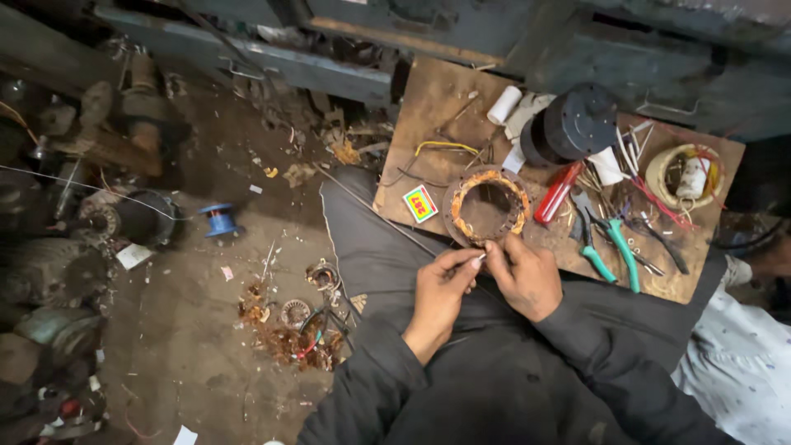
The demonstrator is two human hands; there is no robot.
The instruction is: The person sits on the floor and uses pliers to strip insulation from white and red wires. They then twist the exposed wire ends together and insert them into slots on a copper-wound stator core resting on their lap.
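A ring-shaped motor stator (486,206) with copper windings lies on a wooden board (428,124) resting over my lap. My left hand (441,292) and my right hand (527,276) meet just below the stator's near edge. Both pinch something thin and pale, a wire or small strip, between their fingertips. A long thin wire runs from the hands up and to the left across my dark trousers. What exactly the fingers hold is too small to tell.
On the board lie green-handled pliers (622,251), a red screwdriver (558,194), a black motor housing (577,124), white paper rolls, a small box (420,203) and a pale bowl (684,173). On the dirt floor: a blue spool (220,220), scrap copper wire (288,330), old motors at left.
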